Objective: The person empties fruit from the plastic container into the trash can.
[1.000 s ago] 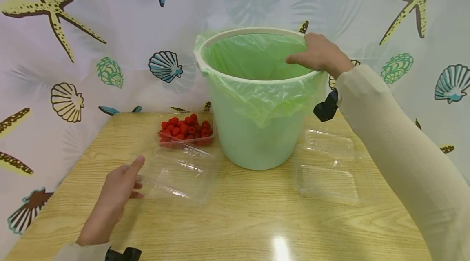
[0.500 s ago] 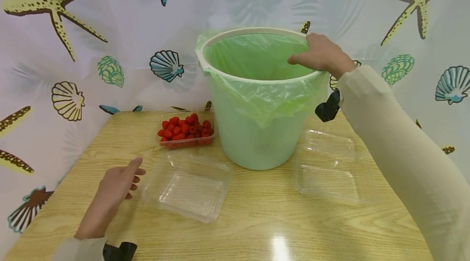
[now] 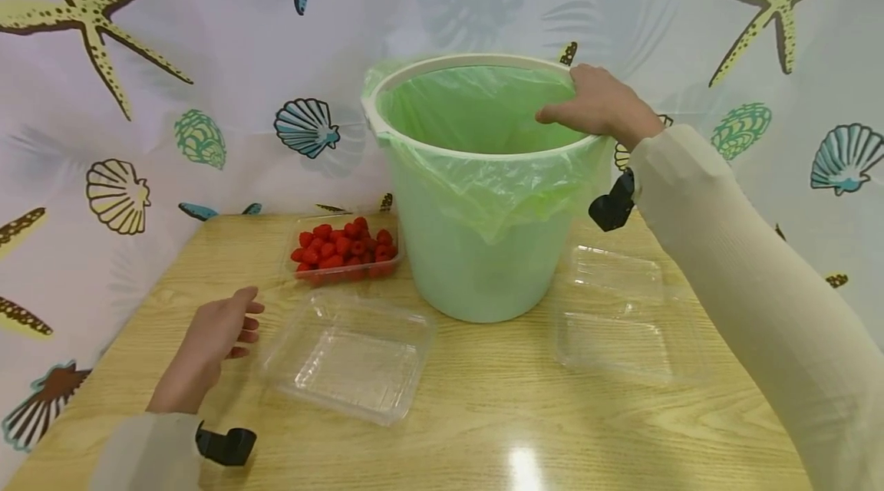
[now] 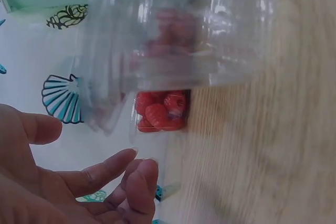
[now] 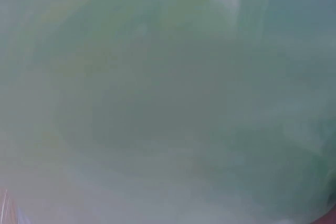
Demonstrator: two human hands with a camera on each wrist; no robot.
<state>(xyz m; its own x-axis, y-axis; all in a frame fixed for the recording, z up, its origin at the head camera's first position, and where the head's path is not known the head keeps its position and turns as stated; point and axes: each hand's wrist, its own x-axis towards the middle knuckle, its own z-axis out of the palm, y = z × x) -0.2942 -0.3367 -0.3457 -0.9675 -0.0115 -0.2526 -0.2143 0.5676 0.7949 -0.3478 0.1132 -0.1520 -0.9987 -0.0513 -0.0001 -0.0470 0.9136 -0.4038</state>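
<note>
In the head view my right hand (image 3: 597,103) grips the right side of the rim of a pale green trash can (image 3: 483,261), thumb over the inner side. A thin green trash bag (image 3: 476,184) lines the can and is folded over its rim. My left hand (image 3: 217,334), fingers loosely bent, is held just left of a clear plastic container (image 3: 352,368) lying on the table. The left wrist view shows the left hand (image 4: 100,182) with nothing in its fingers and the clear container (image 4: 226,35) apart from it. The right wrist view is filled by blurred green.
Behind the clear container stands a clear plastic box (image 3: 348,272) of raspberries (image 3: 341,245), close to the can's left side. Another clear plastic container (image 3: 611,341) lies right of the can on the wooden table (image 3: 483,414). A patterned curtain (image 3: 235,61) hangs behind.
The clear container, earlier tilted at my left fingers, now lies flat on the table, nearer to me. My left hand has let go and drawn slightly left. The right hand stays on the rim.
</note>
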